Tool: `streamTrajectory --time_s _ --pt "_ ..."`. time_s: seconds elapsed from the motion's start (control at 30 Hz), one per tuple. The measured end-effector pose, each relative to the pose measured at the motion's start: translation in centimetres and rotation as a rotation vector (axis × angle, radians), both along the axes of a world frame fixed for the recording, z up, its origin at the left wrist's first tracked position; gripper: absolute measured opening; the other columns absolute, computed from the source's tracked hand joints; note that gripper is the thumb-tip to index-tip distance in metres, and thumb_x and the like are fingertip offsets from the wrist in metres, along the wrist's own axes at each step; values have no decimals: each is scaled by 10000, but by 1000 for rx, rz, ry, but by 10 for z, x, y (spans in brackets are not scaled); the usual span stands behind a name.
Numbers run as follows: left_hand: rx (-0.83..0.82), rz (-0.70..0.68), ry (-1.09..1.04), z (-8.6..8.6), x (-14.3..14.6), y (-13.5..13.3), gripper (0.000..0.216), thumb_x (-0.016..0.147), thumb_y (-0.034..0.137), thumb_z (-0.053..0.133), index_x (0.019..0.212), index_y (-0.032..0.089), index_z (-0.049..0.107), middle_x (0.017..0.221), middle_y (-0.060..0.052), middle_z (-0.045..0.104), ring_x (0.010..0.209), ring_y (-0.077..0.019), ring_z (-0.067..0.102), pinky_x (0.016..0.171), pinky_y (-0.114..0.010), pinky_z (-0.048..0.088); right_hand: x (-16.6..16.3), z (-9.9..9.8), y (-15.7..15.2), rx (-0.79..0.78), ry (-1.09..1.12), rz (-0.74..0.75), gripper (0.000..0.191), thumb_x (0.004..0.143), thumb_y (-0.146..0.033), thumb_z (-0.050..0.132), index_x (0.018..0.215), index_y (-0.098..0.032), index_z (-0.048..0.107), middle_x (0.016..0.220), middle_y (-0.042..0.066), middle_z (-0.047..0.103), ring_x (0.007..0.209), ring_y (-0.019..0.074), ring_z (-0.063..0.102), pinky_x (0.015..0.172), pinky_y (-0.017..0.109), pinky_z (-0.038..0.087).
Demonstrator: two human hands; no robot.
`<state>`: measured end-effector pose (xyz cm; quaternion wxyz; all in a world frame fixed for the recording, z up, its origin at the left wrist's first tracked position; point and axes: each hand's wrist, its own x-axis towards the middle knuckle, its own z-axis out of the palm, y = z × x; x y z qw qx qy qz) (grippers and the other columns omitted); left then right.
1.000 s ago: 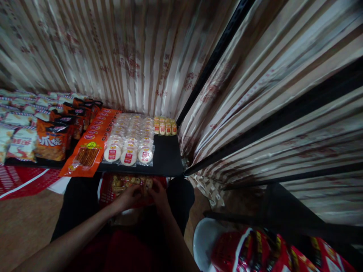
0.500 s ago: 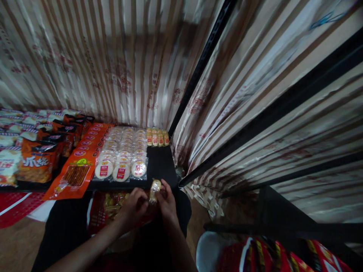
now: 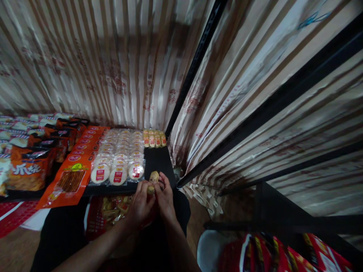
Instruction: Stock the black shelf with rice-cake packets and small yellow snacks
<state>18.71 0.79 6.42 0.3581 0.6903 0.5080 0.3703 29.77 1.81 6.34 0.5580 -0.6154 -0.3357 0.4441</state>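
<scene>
My left hand (image 3: 141,206) and my right hand (image 3: 165,196) meet at the front edge of a black shelf (image 3: 159,160). Between their fingers they hold a small yellow wrapped snack (image 3: 153,177), which rests just over the shelf's edge. Below my hands, on my lap, sits a red basket (image 3: 98,217) with several similar yellow snacks. At the back of the shelf stands a short row of the same yellow snacks (image 3: 154,138).
Rows of round white cakes in clear wrap (image 3: 120,160) lie left of my hands. Beside them are orange flat packs (image 3: 75,166) and orange bags (image 3: 28,170). Striped curtain and black shelf posts (image 3: 195,64) close in the back and right. Red packages (image 3: 283,253) lie at lower right.
My hands rose from the red basket with one yellow snack and moved forward to the shelf's front edge. The view tilted upward a little.
</scene>
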Motion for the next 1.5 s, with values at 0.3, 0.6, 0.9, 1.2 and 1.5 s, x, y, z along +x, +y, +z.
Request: streamTrajectory --time_s 0.3,0.6,0.9,1.2,1.5 --pt "-176 75 -260 -8 2 21 248 809 363 467 982 186 495 975 -82 613 870 -202 619 794 -383 506 6 -3 1 56 68 -3 526 739 -373 614 1216 -158 552 1214 134 605 1014 212 626 841 326 521" --pt "-395 102 -515 -4 -2 35 430 726 520 560 957 163 495 883 -44 621 716 -159 648 624 -290 523 6 -7 7 149 -287 36 382 772 -251 529 1127 -151 627 1119 127 595 821 162 647 758 315 557" --pt "-519 127 -515 9 -11 51 296 727 419 540 860 158 503 595 20 605 535 -127 603 556 -252 478 11 -2 5 190 -677 145 372 790 -153 543 1145 -203 639 1006 85 543 808 153 591 680 263 548" --pt "-560 62 -407 23 -14 67 161 750 345 488 756 184 476 474 32 579 444 -105 532 507 -216 409 22 6 7 283 -995 196 379 800 -202 609 1179 -187 601 1175 101 611 1096 227 527 948 394 447" --pt "-580 -31 -441 25 -7 79 254 724 416 540 770 170 500 550 38 575 489 -100 564 506 -213 445 29 2 9 233 -940 219 425 809 -220 607 1228 -170 559 1091 107 652 956 220 595 841 361 494"
